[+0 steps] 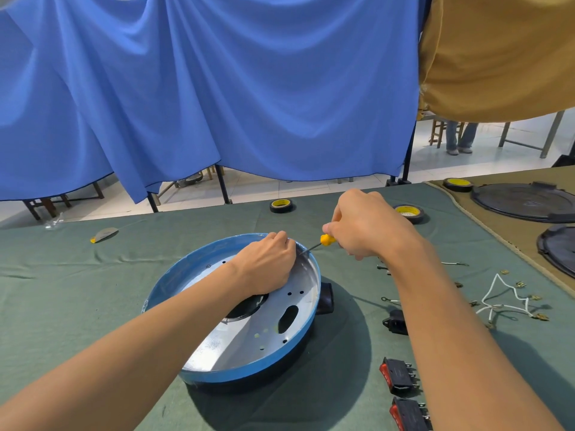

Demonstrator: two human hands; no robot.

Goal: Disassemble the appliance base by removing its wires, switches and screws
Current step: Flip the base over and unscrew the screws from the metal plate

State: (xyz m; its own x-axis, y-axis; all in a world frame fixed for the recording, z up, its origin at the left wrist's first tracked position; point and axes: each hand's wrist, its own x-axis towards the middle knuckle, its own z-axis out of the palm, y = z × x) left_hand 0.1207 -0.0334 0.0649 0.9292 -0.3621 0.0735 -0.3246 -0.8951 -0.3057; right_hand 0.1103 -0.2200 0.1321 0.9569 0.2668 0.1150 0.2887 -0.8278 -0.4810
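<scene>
On the green-covered surface (93, 290) the round blue appliance base (249, 331) lies open side up, unclamped; a sideways push could make it skid, I judge. The left hand (264, 265) rests inside at the far rim, fingers curled; whether they pinch anything I cannot tell. The right hand (364, 225) is closed around the yellow-handled screwdriver (326, 240), its tip at that rim beside the left fingers, so a slip could jab them

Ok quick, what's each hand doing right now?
Left hand: curled at the base rim; holding anything, cannot tell.
Right hand: closed, holding the screwdriver.
</scene>
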